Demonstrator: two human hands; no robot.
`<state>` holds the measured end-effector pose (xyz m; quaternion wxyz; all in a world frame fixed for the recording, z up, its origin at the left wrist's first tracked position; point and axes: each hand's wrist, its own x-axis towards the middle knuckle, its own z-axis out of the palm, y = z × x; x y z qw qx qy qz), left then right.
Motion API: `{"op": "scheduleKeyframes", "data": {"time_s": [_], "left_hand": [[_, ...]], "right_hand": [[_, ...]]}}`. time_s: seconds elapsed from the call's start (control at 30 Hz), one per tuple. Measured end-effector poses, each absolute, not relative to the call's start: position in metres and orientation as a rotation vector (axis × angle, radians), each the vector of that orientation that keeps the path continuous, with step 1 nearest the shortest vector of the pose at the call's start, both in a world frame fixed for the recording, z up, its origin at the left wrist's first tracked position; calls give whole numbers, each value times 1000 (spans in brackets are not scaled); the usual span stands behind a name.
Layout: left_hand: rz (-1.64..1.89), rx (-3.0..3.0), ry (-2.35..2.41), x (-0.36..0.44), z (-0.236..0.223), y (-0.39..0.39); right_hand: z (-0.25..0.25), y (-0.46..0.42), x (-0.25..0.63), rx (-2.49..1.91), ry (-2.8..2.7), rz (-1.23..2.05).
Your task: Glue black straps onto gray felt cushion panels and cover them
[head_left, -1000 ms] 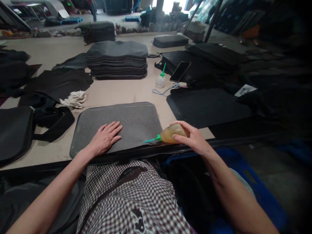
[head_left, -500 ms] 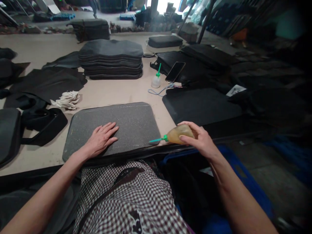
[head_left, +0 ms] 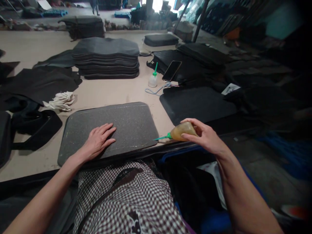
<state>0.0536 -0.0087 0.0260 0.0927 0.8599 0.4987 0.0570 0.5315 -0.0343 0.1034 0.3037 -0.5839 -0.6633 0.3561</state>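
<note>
A dark grey rounded panel (head_left: 129, 122) lies flat at the table's front edge, with a thin shiny line along its borders. My left hand (head_left: 99, 140) rests on its left half, palm down and fingers spread. In my right hand (head_left: 203, 134) is a squeeze bottle (head_left: 181, 131) of yellowish-brown liquid, gripped between thumb and fingers. The bottle is tipped on its side, and its thin green nozzle points left at the panel's front right corner. Whether the tip touches the surface I cannot tell.
Behind the panel stands a stack of dark panels (head_left: 107, 58). A second green-tipped bottle (head_left: 152, 80), a phone (head_left: 172, 70) and a looped cord (head_left: 156, 92) lie right of it. White gloves (head_left: 60, 101) and black straps (head_left: 36, 126) are at left. A blue crate (head_left: 175, 152) sits below the edge.
My right hand has moved the bottle slightly right, so the nozzle tip is now at the panel's right corner. My left hand stays on the panel. The view has shifted a little.
</note>
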Motion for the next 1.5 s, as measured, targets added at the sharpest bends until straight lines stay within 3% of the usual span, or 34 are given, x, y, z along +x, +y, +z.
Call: {"op": "scheduleKeyframes", "data": {"time_s": [0.3, 0.77, 0.97, 1.1, 1.2, 1.5], "left_hand": [[181, 2552, 1499, 54, 25, -9], [199, 2561, 1506, 55, 25, -9], [227, 2569, 1496, 53, 22, -8], [217, 2566, 1482, 52, 19, -7], [230, 2537, 1485, 54, 21, -7], [561, 2201, 1489, 67, 49, -17]], "right_hand": [[105, -38, 541, -1549, -1757, 668], [65, 13, 501, -1493, -1700, 273], [75, -10, 521, -1466, -1697, 674], [78, -3, 530, -1502, -1637, 624], [77, 22, 527, -1458, -1390, 638], [43, 134, 475, -1042, -1101, 1290]]}}
